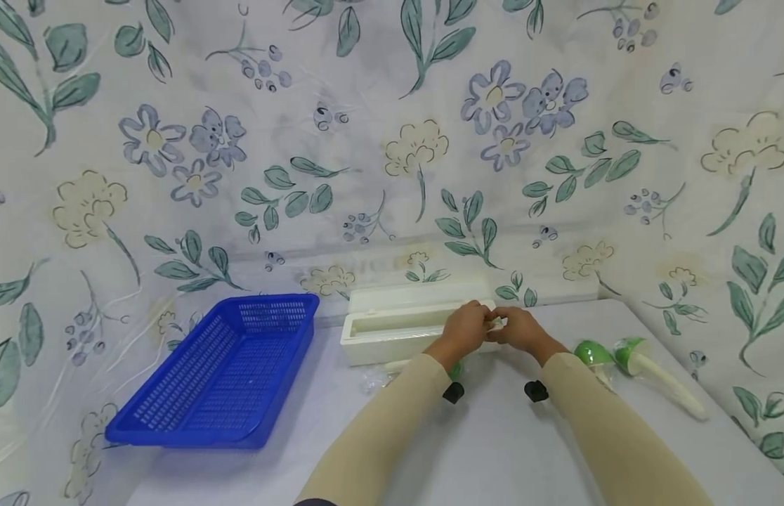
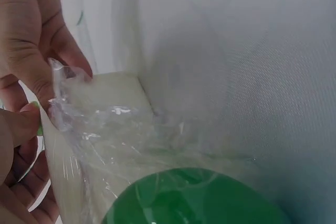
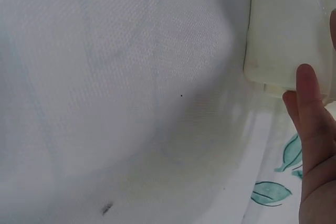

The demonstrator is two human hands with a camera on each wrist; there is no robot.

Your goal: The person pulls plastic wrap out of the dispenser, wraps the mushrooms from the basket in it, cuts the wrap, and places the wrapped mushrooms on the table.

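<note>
A long white box (image 1: 373, 350) stands with its lid (image 1: 417, 295) raised at the back. Both hands meet at its right end. My left hand (image 1: 464, 328) has its thumb against a small green piece (image 2: 38, 119) at the box edge, mostly hidden by fingers. My right hand (image 1: 521, 329) grips the box's end wall, one finger lying along the outer face in the right wrist view. In front of the box, under the left wrist, lies a green-headed ladle-like utensil (image 2: 194, 198) in clear plastic wrap (image 2: 121, 129).
A blue perforated basket (image 1: 240, 379) sits at the left of the table (image 1: 493, 450). Two similar utensils, one with a green head (image 1: 593, 353) and one with a long white handle (image 1: 673, 386), lie beside the right forearm. A floral-patterned cloth (image 1: 367, 140) hangs behind.
</note>
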